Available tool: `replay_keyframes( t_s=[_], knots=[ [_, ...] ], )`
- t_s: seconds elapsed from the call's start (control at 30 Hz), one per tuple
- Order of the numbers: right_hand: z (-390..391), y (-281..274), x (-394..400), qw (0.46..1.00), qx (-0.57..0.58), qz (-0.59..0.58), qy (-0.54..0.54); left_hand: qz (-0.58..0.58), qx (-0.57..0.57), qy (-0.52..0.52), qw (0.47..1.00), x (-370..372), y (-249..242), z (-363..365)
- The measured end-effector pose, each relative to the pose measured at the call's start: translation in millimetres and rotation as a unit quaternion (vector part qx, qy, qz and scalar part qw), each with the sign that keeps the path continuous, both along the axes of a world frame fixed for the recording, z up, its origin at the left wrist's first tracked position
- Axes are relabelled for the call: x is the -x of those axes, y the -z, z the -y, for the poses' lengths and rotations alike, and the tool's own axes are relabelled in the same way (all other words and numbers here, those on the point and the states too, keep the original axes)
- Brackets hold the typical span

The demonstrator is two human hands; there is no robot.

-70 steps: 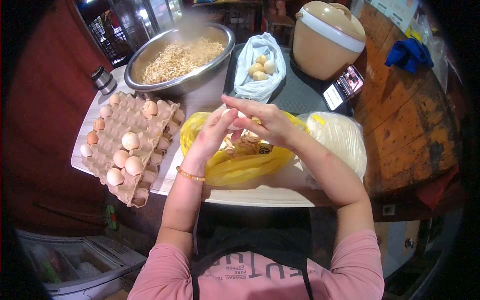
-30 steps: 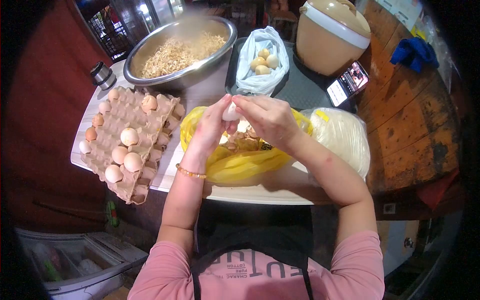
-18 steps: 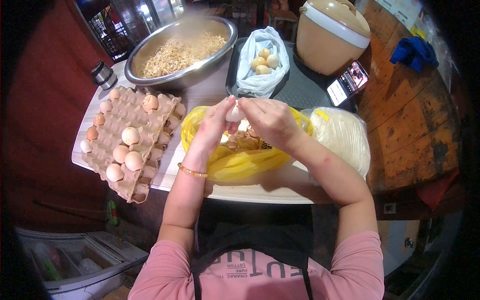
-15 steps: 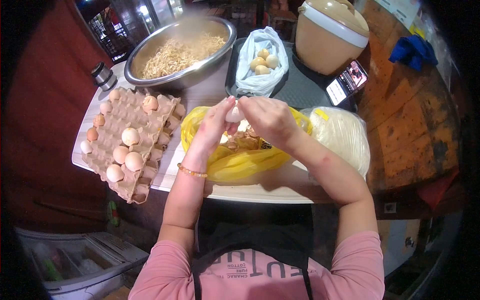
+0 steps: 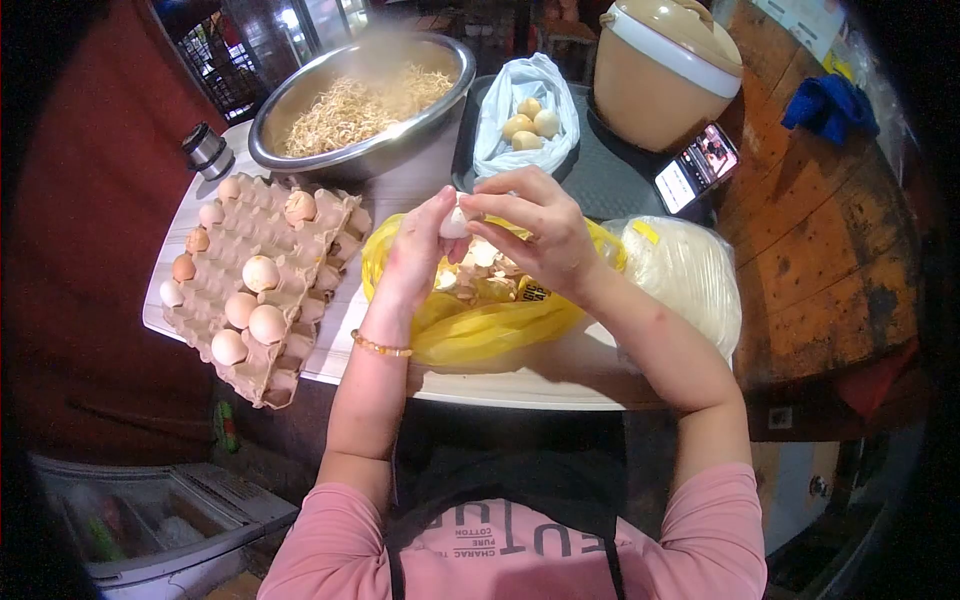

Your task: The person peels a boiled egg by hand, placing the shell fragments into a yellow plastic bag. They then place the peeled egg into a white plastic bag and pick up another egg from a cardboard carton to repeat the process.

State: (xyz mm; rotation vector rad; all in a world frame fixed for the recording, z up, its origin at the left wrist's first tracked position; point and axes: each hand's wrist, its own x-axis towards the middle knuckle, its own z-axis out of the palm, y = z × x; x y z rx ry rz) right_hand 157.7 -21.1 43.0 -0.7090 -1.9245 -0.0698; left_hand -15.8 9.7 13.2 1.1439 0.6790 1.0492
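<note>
A pale egg [image 5: 456, 222] is held between both hands above an open yellow plastic bag [image 5: 480, 338]. Pieces of eggshell [image 5: 482, 268] lie inside the bag. My left hand [image 5: 424, 240] is closed around the egg from the left, thumb at its top. From the right, the fingertips of my right hand [image 5: 530, 225] pinch at the egg's upper side; its other fingers are bent. My hands cover part of the egg, so how much shell is on it is hard to tell.
At left stands a cardboard egg tray [image 5: 240, 260] with several eggs. Behind are a steel bowl [image 5: 365, 150] of shredded food and a white bag [image 5: 525, 90] of several eggs on a dark tray [image 5: 615, 185]. A phone [image 5: 697, 168], cooler [image 5: 665, 75] and wrapped bag [image 5: 680, 280] stand right.
My right hand's fingers have lifted and spread somewhat over the egg, showing more of the shells in the bag. The egg has shifted slightly left and up with my left hand.
</note>
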Motion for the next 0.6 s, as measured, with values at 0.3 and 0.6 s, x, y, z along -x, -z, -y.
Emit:
replay_keyframes(
  t_s=[0.3,0.6],
  knots=[
    [1,7,5,0.998,-0.007,0.039,0.051,-0.101,-0.105,-0.055,0.988,-7,2,4],
    [0,12,9,0.99,0.001,0.112,0.085,-0.055,-0.121,-0.045,0.99,-6,2,2]
  ],
)
